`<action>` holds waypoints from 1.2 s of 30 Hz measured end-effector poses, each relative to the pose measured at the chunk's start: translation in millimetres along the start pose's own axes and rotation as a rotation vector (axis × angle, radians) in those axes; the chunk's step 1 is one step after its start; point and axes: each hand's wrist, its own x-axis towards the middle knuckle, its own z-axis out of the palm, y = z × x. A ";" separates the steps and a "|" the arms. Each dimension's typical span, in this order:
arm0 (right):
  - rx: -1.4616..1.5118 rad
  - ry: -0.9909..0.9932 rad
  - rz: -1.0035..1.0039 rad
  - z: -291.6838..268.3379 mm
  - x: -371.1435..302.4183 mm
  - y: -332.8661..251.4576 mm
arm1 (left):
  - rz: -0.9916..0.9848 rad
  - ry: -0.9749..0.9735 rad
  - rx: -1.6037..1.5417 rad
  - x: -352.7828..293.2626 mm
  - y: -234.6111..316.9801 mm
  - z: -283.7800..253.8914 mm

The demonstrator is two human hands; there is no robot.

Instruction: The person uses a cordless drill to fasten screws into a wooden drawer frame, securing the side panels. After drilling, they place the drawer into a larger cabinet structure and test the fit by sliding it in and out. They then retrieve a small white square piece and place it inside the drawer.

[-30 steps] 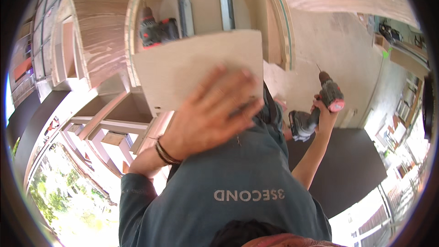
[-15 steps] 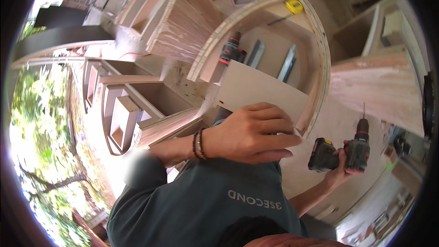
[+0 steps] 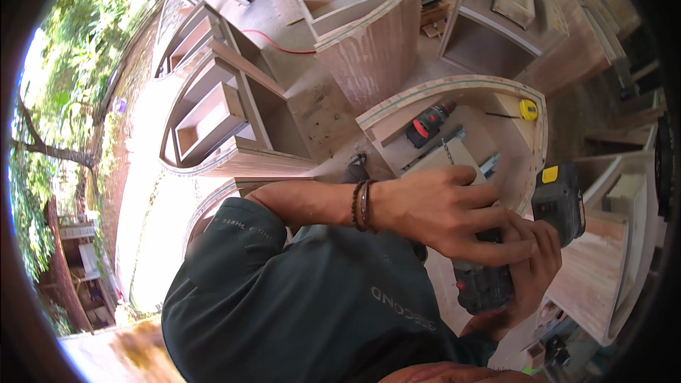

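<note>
Curved plywood cabinets (image 3: 369,35) fill the workshop floor, their bent fronts and open compartments facing up. The nearest one, an arched cabinet (image 3: 528,110) with a pale laminated rim, lies just beyond the hands. Inside it rest a red and black drill (image 3: 430,120), a yellow tape measure (image 3: 528,108) near the far rim and a flat wooden panel (image 3: 454,156) with a short chain or screw hanging at its top edge. To the left stands a cabinet with box shelves (image 3: 213,117), and a red cable (image 3: 277,46) trails across the floor behind it. Trees and sunlit ground show at the far left.

The person's dark green sleeve and shirt (image 3: 305,298) take up the lower middle of the view. The left forearm crosses from the left, with dark bead bracelets (image 3: 360,203) at the wrist.

The cordless drill (image 3: 489,284) sits low right, in front of the arched cabinet's opening, its black battery pack with a yellow tab (image 3: 558,202) pointing up and to the right. The right hand (image 3: 528,276) is closed around the drill's grip from below, fingers wrapped tight. The left hand (image 3: 454,213) lies over the top of the drill body, fingers curled down and pressed against it and against the right hand's knuckles. The drill's front end is hidden beneath the hands.
</note>
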 end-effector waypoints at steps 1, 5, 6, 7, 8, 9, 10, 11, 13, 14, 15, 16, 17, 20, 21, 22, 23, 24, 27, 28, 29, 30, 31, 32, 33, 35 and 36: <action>-0.022 0.028 0.005 3.0 12.4 -3.1 | 0.010 0.014 0.011 -7.9 -10.0 -12.1; -0.128 0.216 0.118 30.6 48.0 -12.7 | -0.098 0.072 0.024 -50.7 -71.1 -51.2; -0.190 0.245 0.164 35.6 48.8 -8.2 | -0.178 0.030 -0.021 -64.8 -90.9 -67.5; -0.232 0.274 0.192 43.9 51.5 -3.9 | -0.339 0.051 -0.036 -82.5 -101.5 -82.6; -0.241 0.278 0.312 44.0 55.4 -14.2 | -0.455 0.072 -0.090 -92.2 -123.9 -96.3; -0.231 0.263 0.386 46.6 56.6 -21.5 | -0.472 0.189 -0.034 -113.1 -147.7 -102.8; -0.215 0.247 0.460 51.1 55.2 -26.9 | -0.559 0.203 0.024 -127.3 -164.7 -118.0; -0.191 0.240 0.537 55.9 56.0 -32.8 | -0.640 0.223 0.100 -141.7 -186.1 -131.5; -0.137 0.228 0.669 75.3 58.9 -52.8 | -0.930 0.293 0.228 -172.5 -232.6 -148.4; -0.100 0.211 0.739 84.6 57.1 -63.4 | -0.982 0.342 0.258 -195.7 -264.8 -152.9; -0.062 0.194 0.812 93.2 59.6 -72.7 | -1.056 0.421 0.245 -209.2 -294.7 -154.2; -0.039 0.215 0.835 103.5 69.2 -84.1 | -1.061 0.471 0.248 -230.2 -329.5 -152.6; 0.009 0.239 0.869 116.9 74.6 -91.6 | -1.070 0.488 0.287 -249.3 -359.2 -151.5; 0.118 0.344 1.001 148.4 103.3 -120.2 | -1.182 0.390 0.365 -295.6 -446.9 -138.6; 0.141 0.322 0.986 158.2 116.0 -124.9 | -1.225 0.343 0.385 -308.6 -468.3 -132.2; 0.154 0.313 0.982 167.9 123.8 -129.6 | -1.206 0.298 0.443 -324.1 -492.7 -120.2; 0.170 0.301 0.972 176.9 130.7 -131.7 | -1.185 0.259 0.507 -344.6 -516.0 -111.3; 0.179 0.271 0.942 184.6 138.7 -131.0 | -1.194 0.204 0.535 -367.7 -537.2 -107.0; 0.169 0.217 0.907 202.2 152.4 -130.2 | -1.253 0.009 0.639 -408.7 -579.1 -83.5; 0.152 0.219 0.917 208.7 154.8 -129.5 | -1.289 -0.102 0.635 -404.4 -582.0 -74.3; 0.138 0.217 0.924 213.6 156.0 -130.6 | -1.324 -0.213 0.635 -400.7 -584.8 -66.0; 0.135 0.222 0.955 218.0 159.0 -131.6 | -1.362 -0.320 0.657 -398.5 -592.5 -64.6; 0.154 0.236 0.993 222.8 159.2 -134.1 | -1.336 -0.404 0.681 -404.6 -601.0 -63.1; 0.173 0.248 1.030 227.8 158.4 -137.0 | -1.311 -0.488 0.705 -412.3 -611.0 -56.3; 0.193 0.262 1.062 232.7 158.6 -135.3 | -1.284 -0.567 0.731 -420.7 -623.8 -49.7; 0.222 0.274 1.094 240.2 158.0 -133.1 | -1.238 -0.663 0.796 -437.7 -639.3 -44.1; 0.225 0.284 1.124 243.4 156.2 -134.7 | -1.239 -0.675 0.824 -444.5 -647.7 -40.7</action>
